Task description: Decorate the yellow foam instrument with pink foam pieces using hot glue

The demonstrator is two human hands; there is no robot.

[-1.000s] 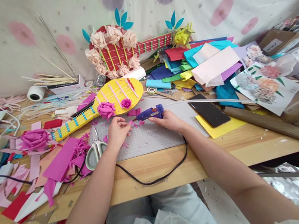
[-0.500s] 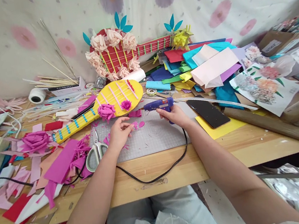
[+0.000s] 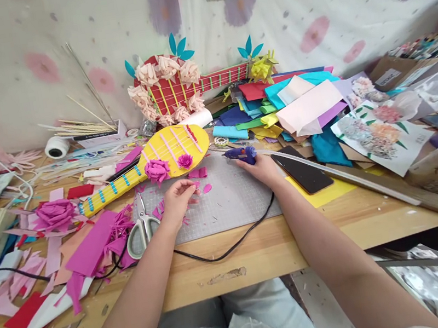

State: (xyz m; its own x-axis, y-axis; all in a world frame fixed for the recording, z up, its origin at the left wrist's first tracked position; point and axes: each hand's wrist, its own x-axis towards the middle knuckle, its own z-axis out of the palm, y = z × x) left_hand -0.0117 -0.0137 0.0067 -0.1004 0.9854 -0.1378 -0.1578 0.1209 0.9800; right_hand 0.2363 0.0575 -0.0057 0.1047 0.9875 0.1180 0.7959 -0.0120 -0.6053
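My left hand is over the grey cutting mat, thumb and fingers pinched on a small pink paper petal, mostly hidden by the fingertips. Another pink petal lies on the mat just right of it. My right hand is wrapped round a blue glue gun, its nozzle pointing left. A long clear glue stick trails out of its back. Behind my hands lies a yellow paper guitar with pink paper flowers. Scissors rest left of my left hand.
A red guitar with pale roses leans at the back. Coloured paper sheets are piled right of it. A phone lies on yellow paper beside my right arm. Pink scraps cover the left side. A black cord loops across the front.
My left hand has closed on a petal and lifted it off the mat. The glue gun has shifted slightly right, and its glue stick now slants lower. The view has tilted up a little.
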